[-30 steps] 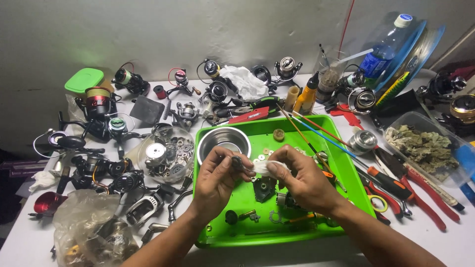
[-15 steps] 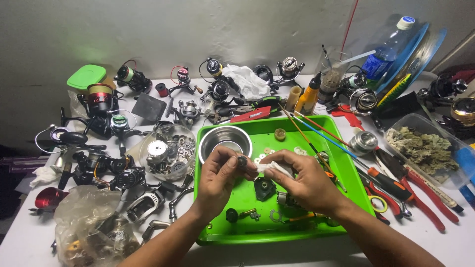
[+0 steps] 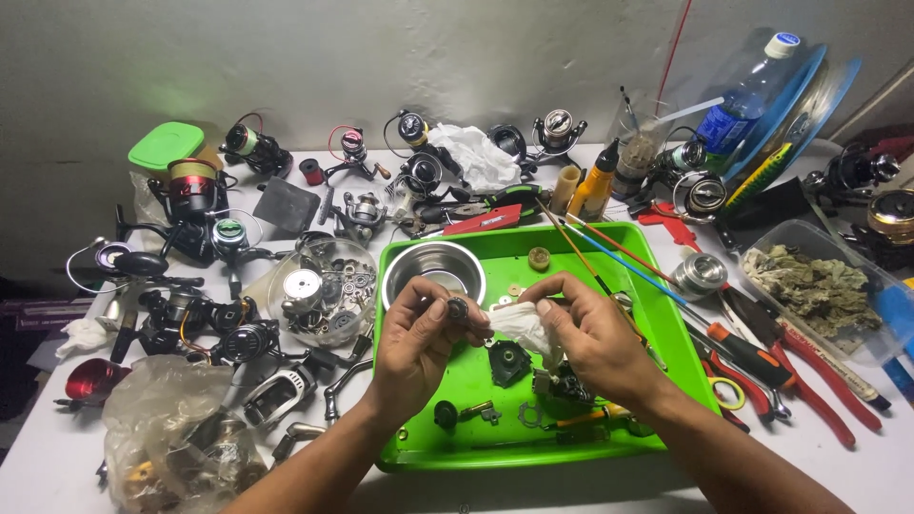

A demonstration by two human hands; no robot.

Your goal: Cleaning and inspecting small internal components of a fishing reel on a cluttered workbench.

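Small dark round metal part (image 3: 458, 307), ring-like and maybe a bearing, sits pinched between the thumb and fingertips of the left hand (image 3: 416, 341), which are closed on it. It is held a little above the bright green plastic tray (image 3: 666, 324), near the middle of the tray's width. Its flat round face looks turned toward the camera and slightly to the right, so its short axis seems to point at the other hand; I cannot tell this exactly because the part is small.

Just to the right of this grip is a crumpled white cloth or tissue (image 3: 519, 324), and the right hand (image 3: 590, 343) is closed on it, with the fingers bunching it. The near corner of the cloth reaches toward the part and looks to touch it or almost touch it. The two hands are at the same height, close together, so the right hand with the cloth is the nearer one to the free side of the part.

Behind the left grip stands a shiny round steel bowl (image 3: 433, 269). Below both hands, on the tray floor, lies a dark grey reel body piece (image 3: 509, 362) with small screws and washers about it.
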